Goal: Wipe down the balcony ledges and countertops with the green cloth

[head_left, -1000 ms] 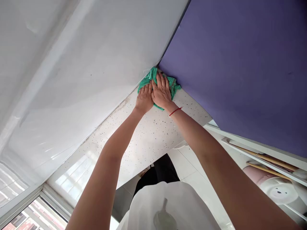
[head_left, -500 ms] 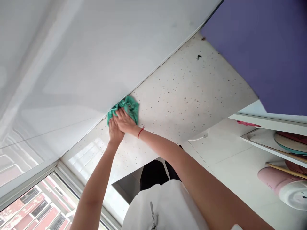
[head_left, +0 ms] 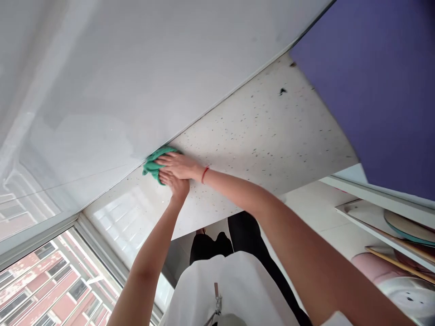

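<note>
We count 2 hands (head_left: 181, 165) and 1 cloth (head_left: 152, 165) at the back edge of 1 counter (head_left: 238, 149), plus 1 bracelet (head_left: 204, 174), 1 panel (head_left: 370, 90) and 1 window (head_left: 98, 249).

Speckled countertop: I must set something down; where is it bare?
The widest free patch of countertop lies between the right hand and purple panel, a dark spot inside. A smaller one lies between the green cloth and window frame. Crowded: the cloth, under that hand and the left hand.
</note>
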`<action>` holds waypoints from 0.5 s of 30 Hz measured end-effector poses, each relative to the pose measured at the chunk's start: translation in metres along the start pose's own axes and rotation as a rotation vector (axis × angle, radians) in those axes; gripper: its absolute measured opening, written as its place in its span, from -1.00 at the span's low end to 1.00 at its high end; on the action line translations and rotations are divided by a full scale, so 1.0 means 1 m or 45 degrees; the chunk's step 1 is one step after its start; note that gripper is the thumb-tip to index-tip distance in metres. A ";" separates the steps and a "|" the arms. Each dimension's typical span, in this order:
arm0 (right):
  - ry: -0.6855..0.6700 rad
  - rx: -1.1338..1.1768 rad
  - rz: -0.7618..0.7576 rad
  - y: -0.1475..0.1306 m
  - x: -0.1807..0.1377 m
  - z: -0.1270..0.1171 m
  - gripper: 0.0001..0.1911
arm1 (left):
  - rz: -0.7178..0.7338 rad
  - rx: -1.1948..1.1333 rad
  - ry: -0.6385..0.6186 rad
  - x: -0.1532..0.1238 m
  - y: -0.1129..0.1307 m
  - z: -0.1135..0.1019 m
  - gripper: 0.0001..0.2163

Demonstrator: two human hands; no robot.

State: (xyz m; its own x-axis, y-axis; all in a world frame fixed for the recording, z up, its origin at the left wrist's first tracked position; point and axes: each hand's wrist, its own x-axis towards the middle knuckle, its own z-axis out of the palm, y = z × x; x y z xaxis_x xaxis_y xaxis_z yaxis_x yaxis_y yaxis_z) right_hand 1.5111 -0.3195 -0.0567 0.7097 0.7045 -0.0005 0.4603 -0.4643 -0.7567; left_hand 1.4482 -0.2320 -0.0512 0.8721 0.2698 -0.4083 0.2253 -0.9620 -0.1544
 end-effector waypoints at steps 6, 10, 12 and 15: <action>0.335 -0.121 0.647 0.100 -0.189 -0.127 -0.49 | 0.677 -0.122 -0.073 -0.034 0.219 -0.023 -0.27; 0.613 -0.396 1.330 0.085 -0.256 -0.118 -0.30 | 1.092 -0.154 -0.130 -0.066 0.263 -0.027 -0.35; 0.701 -0.428 1.506 0.061 -0.250 -0.091 -0.29 | 1.209 -0.154 -0.145 -0.069 0.237 -0.023 -0.37; 0.643 -0.337 1.414 0.017 -0.185 -0.040 -0.34 | 1.149 -0.126 -0.113 -0.047 0.144 -0.016 -0.38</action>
State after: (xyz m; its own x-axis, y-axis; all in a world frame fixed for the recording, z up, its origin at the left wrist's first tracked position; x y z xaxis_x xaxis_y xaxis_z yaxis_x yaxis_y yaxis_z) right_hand 1.4093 -0.4789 -0.0435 0.8816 -0.3948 -0.2588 -0.4668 -0.8108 -0.3532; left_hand 1.4463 -0.3839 -0.0398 0.6995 -0.5888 -0.4050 -0.4867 -0.8075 0.3334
